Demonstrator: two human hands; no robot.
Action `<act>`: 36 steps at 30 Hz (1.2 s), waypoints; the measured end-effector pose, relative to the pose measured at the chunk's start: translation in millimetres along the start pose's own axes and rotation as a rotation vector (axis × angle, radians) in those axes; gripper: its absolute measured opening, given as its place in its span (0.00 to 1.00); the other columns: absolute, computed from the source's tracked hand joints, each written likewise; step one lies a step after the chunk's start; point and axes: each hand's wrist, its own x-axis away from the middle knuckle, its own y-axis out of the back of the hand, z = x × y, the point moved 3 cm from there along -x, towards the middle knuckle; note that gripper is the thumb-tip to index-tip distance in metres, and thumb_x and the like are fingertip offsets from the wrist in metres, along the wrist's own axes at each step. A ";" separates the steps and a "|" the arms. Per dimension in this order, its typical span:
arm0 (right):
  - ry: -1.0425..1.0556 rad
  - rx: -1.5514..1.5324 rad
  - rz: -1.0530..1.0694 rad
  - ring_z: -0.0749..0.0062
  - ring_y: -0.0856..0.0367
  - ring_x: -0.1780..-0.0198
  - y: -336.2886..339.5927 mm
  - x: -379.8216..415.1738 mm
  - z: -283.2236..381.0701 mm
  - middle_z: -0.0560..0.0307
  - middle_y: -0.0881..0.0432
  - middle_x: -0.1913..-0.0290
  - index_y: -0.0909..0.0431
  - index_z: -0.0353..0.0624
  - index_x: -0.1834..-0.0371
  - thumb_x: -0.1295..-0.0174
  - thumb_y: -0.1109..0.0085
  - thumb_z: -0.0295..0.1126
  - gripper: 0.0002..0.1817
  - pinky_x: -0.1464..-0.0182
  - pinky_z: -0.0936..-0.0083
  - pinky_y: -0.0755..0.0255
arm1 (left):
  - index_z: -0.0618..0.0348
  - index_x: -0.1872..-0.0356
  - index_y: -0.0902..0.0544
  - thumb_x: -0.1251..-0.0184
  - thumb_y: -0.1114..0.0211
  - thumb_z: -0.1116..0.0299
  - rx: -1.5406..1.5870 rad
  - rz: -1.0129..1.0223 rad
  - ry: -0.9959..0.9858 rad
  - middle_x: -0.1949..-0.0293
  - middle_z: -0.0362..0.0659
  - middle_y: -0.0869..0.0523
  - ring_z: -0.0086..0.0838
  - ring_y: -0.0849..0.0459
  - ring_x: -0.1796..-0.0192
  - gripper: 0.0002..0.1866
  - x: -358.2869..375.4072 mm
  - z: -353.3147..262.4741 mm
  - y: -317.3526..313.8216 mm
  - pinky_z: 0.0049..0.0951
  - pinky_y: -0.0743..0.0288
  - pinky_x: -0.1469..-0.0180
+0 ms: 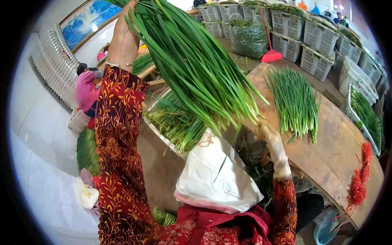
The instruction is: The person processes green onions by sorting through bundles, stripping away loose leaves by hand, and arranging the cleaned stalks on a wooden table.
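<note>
My left hand (127,25), raised at the top left, is closed around the leafy part of a large bunch of garlic chives (192,61). The bunch slants down to the right, its pale stem ends fanned out. Close to those ends is my right hand (270,136), smeared by motion, so its fingers cannot be made out. A second pile of chives (295,104) lies on the wooden table (326,163) to the right. Below the held bunch, a white crate (165,136) holds more chives (177,122). White cloth (218,171) covers my lap.
Red ties (359,183) lie at the table's right end. Stacked grey crates (288,24) line the back, near a red dustpan (271,56) and a stuffed plastic bag (249,38). Another person in pink (86,87) sits at the left. A basin (326,226) stands below the table.
</note>
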 end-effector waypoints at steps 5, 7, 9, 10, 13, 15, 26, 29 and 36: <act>0.048 -0.781 -0.148 0.69 0.25 0.54 -18.8 -25.1 29.6 0.55 0.25 0.50 0.30 0.43 0.45 0.44 0.50 0.59 0.33 0.50 0.75 0.31 | 0.58 0.54 0.23 0.35 0.48 0.58 0.058 0.257 0.216 0.58 0.43 0.19 0.30 0.20 0.56 0.17 -27.7 8.4 -17.6 0.34 0.23 0.53; 0.062 -0.954 -0.077 0.69 0.25 0.54 -31.7 -27.1 30.5 0.55 0.25 0.49 0.31 0.42 0.44 0.44 0.48 0.58 0.34 0.50 0.75 0.31 | 0.56 0.48 0.27 0.36 0.47 0.58 -0.084 -0.008 0.119 0.50 0.45 0.25 0.32 0.23 0.51 0.19 -14.6 20.3 -43.9 0.34 0.27 0.48; 0.063 -1.045 -0.044 0.70 0.26 0.53 -36.9 -27.6 28.3 0.56 0.26 0.49 0.33 0.41 0.43 0.45 0.47 0.58 0.35 0.49 0.76 0.32 | 0.54 0.43 0.30 0.36 0.47 0.58 -0.226 -0.277 0.031 0.41 0.47 0.32 0.34 0.27 0.45 0.22 9.1 28.3 -57.8 0.33 0.32 0.44; 0.072 -1.084 -0.034 0.70 0.26 0.53 -36.1 -24.3 24.6 0.56 0.26 0.49 0.34 0.40 0.43 0.45 0.47 0.57 0.35 0.49 0.76 0.32 | 0.54 0.43 0.30 0.36 0.47 0.58 -0.225 -0.274 0.033 0.41 0.47 0.32 0.34 0.27 0.45 0.22 20.8 29.2 -58.6 0.33 0.32 0.44; 0.085 -1.083 -0.034 0.71 0.26 0.53 -27.9 3.4 6.9 0.57 0.27 0.48 0.36 0.39 0.41 0.46 0.45 0.56 0.37 0.49 0.77 0.32 | 0.55 0.45 0.30 0.33 0.50 0.60 -0.053 -0.235 0.086 0.59 0.45 0.20 0.31 0.20 0.60 0.19 19.6 43.6 -53.8 0.30 0.24 0.59; 0.111 -1.020 -0.027 0.72 0.27 0.52 -21.2 25.5 2.9 0.57 0.27 0.47 0.38 0.38 0.40 0.47 0.43 0.56 0.39 0.48 0.78 0.33 | 0.55 0.45 0.30 0.33 0.50 0.60 -0.066 -0.208 0.077 0.59 0.45 0.20 0.31 0.20 0.61 0.19 18.8 48.4 -45.6 0.30 0.23 0.59; -0.036 -0.952 -0.022 0.69 0.33 0.44 41.0 4.6 33.7 0.52 0.30 0.44 0.35 0.44 0.40 0.47 0.42 0.53 0.35 0.40 0.73 0.40 | 0.64 0.49 0.27 0.39 0.44 0.56 -0.159 -0.061 -0.013 0.61 0.49 0.19 0.34 0.19 0.63 0.23 42.9 30.0 -83.1 0.34 0.23 0.60; -0.144 -0.921 -0.103 0.69 0.36 0.41 25.1 35.9 66.6 0.51 0.32 0.42 0.37 0.45 0.39 0.46 0.43 0.56 0.36 0.38 0.72 0.43 | 0.61 0.47 0.27 0.39 0.44 0.55 -0.328 -0.160 -0.043 0.58 0.46 0.19 0.30 0.20 0.61 0.24 15.3 36.7 -60.3 0.29 0.25 0.60; 0.108 -1.155 0.227 0.65 0.45 0.34 -31.3 50.5 28.7 0.53 0.41 0.34 0.45 0.45 0.34 0.50 0.47 0.63 0.46 0.32 0.65 0.51 | 0.57 0.53 0.25 0.34 0.51 0.61 0.088 0.073 0.281 0.61 0.47 0.19 0.30 0.19 0.66 0.16 -10.7 68.3 -39.1 0.30 0.22 0.62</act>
